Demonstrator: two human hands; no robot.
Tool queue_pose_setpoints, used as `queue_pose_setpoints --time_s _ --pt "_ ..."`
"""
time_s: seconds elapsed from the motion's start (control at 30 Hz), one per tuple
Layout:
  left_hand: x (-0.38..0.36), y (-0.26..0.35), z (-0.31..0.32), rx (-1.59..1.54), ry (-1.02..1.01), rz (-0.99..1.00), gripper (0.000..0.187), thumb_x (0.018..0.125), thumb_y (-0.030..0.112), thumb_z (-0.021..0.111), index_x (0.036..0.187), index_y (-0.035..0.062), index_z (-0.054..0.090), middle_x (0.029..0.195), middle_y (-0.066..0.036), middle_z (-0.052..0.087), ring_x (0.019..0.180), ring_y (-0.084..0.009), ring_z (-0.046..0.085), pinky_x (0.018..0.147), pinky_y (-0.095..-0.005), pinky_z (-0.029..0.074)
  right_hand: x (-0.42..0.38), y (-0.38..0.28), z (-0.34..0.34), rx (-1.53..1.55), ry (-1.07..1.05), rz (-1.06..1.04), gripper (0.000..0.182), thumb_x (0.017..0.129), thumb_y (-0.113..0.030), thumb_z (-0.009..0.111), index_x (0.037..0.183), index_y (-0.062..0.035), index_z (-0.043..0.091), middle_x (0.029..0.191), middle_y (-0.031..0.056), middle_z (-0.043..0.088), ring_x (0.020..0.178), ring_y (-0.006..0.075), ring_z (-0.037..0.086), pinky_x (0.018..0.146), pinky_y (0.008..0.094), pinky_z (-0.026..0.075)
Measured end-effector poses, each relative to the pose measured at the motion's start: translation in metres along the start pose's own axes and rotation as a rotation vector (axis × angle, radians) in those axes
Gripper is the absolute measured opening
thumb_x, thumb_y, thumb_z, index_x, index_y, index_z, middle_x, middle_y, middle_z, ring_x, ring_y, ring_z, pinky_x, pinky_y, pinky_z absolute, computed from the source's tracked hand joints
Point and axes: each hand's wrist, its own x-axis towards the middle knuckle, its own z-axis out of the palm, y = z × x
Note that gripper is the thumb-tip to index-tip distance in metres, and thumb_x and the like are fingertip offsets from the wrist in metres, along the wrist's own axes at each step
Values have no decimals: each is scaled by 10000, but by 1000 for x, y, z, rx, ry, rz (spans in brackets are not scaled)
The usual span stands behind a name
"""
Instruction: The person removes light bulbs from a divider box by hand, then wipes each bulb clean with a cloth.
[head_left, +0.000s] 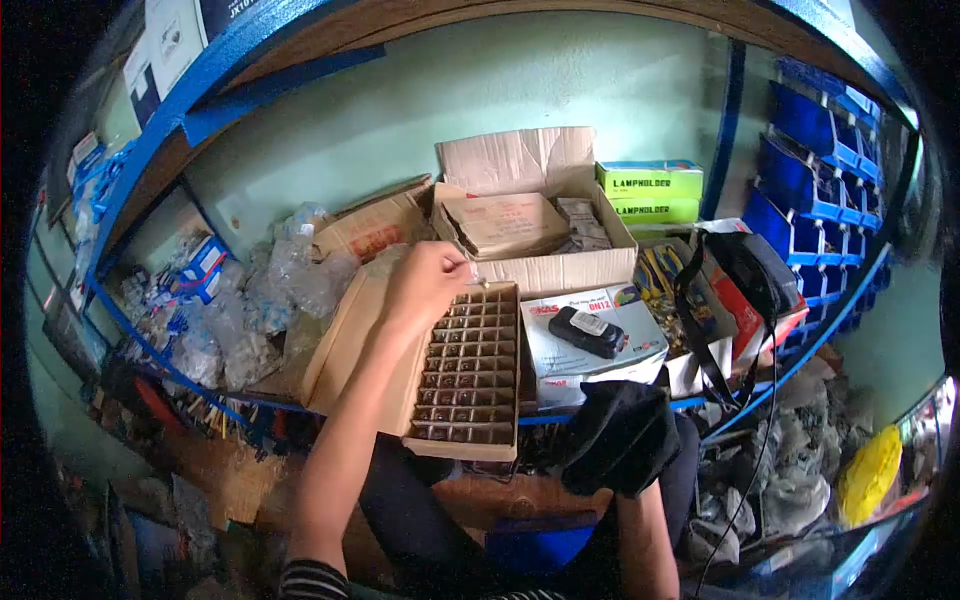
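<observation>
My left hand (425, 285) is closed in a pinch above the far end of a divided carton. Between its fingertips is a small clear bulb (480, 279) with a metal-looking end. Below it, the open carton (461, 446) has rows of small cardboard cells with dark, shiny contents I cannot make out clearly. Its lid flap (345, 335) is folded out to the left. Black cloth (615, 435) covers my right hand, in front of the white box; the fingers are hidden beneath it, and only the wrist and forearm show.
A white box (560, 355) carries a black device (587, 331). Behind stand an open cardboard box (560, 268) and green lampholder boxes (650, 190). Clear plastic bags (235, 320) pile up at left. A black strapped case (750, 275) and blue bins (815, 190) are at right.
</observation>
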Motion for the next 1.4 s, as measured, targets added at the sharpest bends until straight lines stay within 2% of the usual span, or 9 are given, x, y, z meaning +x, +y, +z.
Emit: queue_pose_setpoints --time_s 0.4,0.53,0.73,0.8,0.9,1.07,1.23,1.33,1.4 --pt "-117 97 17 -459 109 189 137 868 142 716 930 22 689 761 -41 679 683 -77 606 631 -246 480 51 -32 11 148 -62 -282 359 833 -137 585 1148 17 507 1113 229 545 1057 421 503 932 449 408" --pt "-117 95 38 -461 108 177 191 869 162 721 1001 27 689 730 -23 627 622 -72 560 576 -249 454 46 0 25 225 50 -178 277 876 -140 579 1111 6 561 1028 214 618 957 411 609 816 441 492" --pt "-110 104 74 -569 93 186 176 929 137 636 1022 1 698 859 -95 679 777 -130 626 701 -273 478 21 33 40 772 -59 302 342 851 -179 668 1136 -13 578 1003 67 643 913 168 606 786 331 503" --pt "-108 105 79 -683 98 158 171 928 131 638 1017 -1 702 848 -64 656 774 -123 599 694 -252 460 29 14 27 619 -51 210 144 926 -193 583 887 -55 591 801 9 591 736 129 569 632 284 465" --pt "-106 99 95 -673 238 216 158 927 117 636 1012 3 705 859 -37 617 747 -101 549 665 -239 437 43 -4 15 535 -85 121 149 918 -204 586 874 -63 570 780 0 564 718 129 547 630 280 453" --pt "-110 105 94 -597 236 193 146 917 114 645 1002 7 696 813 -3 533 708 -79 480 662 -225 404 43 6 9 482 -192 137 312 822 -241 647 1049 -30 606 987 156 638 932 333 636 785 401 492" --pt "-114 98 113 -755 260 266 168 906 138 655 997 -2 679 850 -12 523 747 -92 468 688 -226 388 36 29 31 349 -39 50 335 803 -246 659 1049 -24 604 970 156 634 906 331 631 780 394 491" --pt "-120 98 125 -851 250 297 156 925 97 628 1047 9 665 860 -49 506 728 -111 482 643 -234 402 23 31 18 534 -49 282 393 717 -243 683 1035 -26 604 936 181 621 885 386 616 735 424 485" --pt "-121 97 131 -847 322 277 152 936 88 604 1049 2 659 863 -45 503 738 -108 487 673 -238 408 28 34 6 200 -125 127 460 671 -264 696 1054 -28 597 942 194 611 875 401 605 725 424 484"
